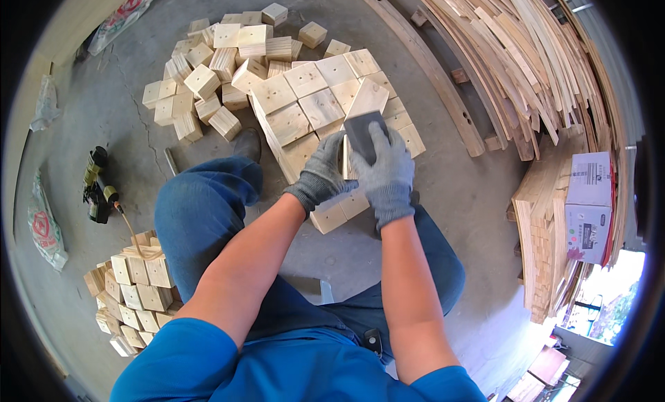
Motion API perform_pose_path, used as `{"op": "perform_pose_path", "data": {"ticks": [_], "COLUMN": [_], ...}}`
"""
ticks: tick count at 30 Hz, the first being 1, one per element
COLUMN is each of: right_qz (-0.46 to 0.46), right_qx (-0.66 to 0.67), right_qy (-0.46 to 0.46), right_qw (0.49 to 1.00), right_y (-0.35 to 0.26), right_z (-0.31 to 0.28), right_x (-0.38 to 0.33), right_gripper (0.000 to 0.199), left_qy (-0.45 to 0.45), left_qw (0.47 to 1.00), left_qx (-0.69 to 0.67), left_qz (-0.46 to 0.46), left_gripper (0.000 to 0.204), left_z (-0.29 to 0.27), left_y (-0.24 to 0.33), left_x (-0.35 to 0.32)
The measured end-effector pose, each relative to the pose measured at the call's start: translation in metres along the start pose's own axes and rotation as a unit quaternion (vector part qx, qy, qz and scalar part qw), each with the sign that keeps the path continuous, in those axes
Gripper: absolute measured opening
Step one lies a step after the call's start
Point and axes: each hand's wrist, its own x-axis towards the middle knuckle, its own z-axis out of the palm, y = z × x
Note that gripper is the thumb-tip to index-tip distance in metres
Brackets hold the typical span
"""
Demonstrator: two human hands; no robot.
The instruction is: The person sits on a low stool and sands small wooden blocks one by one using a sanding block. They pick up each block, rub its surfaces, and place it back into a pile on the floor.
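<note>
My right hand [386,172], in a grey knit glove, is closed around a dark grey rectangular sanding block [360,133]. The sanding block lies against a pale wooden block [367,98], whose far end shows beyond it. My left hand [321,170], gloved alike, is closed on the near left side of that wooden block; its fingertips are partly hidden. Beneath both hands, between my knees, wooden blocks [321,107] are set side by side in rows, forming a flat top. Small dark marks show on several of their faces.
Loose wooden blocks [203,81] are heaped at the far left. More blocks [145,294] are stacked by my left thigh, near a nail gun [95,187] with a hose [130,225]. Long wooden strips [499,55] and a cardboard box [589,208] are at the right.
</note>
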Motion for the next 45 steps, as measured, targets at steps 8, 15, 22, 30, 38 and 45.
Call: {"op": "perform_pose_path", "data": {"ticks": [8, 15, 22, 30, 38, 45], "right_qz": [-0.010, -0.003, 0.039, 0.011, -0.009, 0.028], "right_qx": [0.020, 0.001, 0.009, 0.004, -0.004, -0.002], "right_qy": [-0.006, 0.013, -0.009, 0.001, 0.030, 0.028], "right_qw": [1.000, 1.000, 0.999, 1.000, 1.000, 0.999], "right_y": [-0.001, -0.007, -0.017, -0.003, -0.006, -0.014], "right_z": [-0.012, 0.000, -0.006, -0.007, -0.003, 0.006], "right_x": [-0.104, -0.023, 0.042, -0.088, -0.088, 0.031], "right_gripper": [0.078, 0.071, 0.068, 0.081, 0.078, 0.073], "left_qy": [0.009, 0.012, -0.006, 0.005, 0.005, -0.012], "left_qw": [0.995, 1.000, 0.995, 1.000, 0.998, 1.000], "left_qx": [-0.091, 0.018, -0.093, -0.016, -0.063, 0.003], "left_qz": [-0.039, 0.021, -0.028, -0.025, -0.021, 0.002], "left_gripper": [0.104, 0.114, 0.118, 0.106, 0.099, 0.116], "left_z": [0.006, 0.000, 0.003, 0.000, 0.004, -0.005], "left_y": [-0.006, 0.001, -0.003, 0.015, 0.010, 0.008], "left_x": [-0.001, 0.000, 0.000, 0.000, -0.001, 0.001]}}
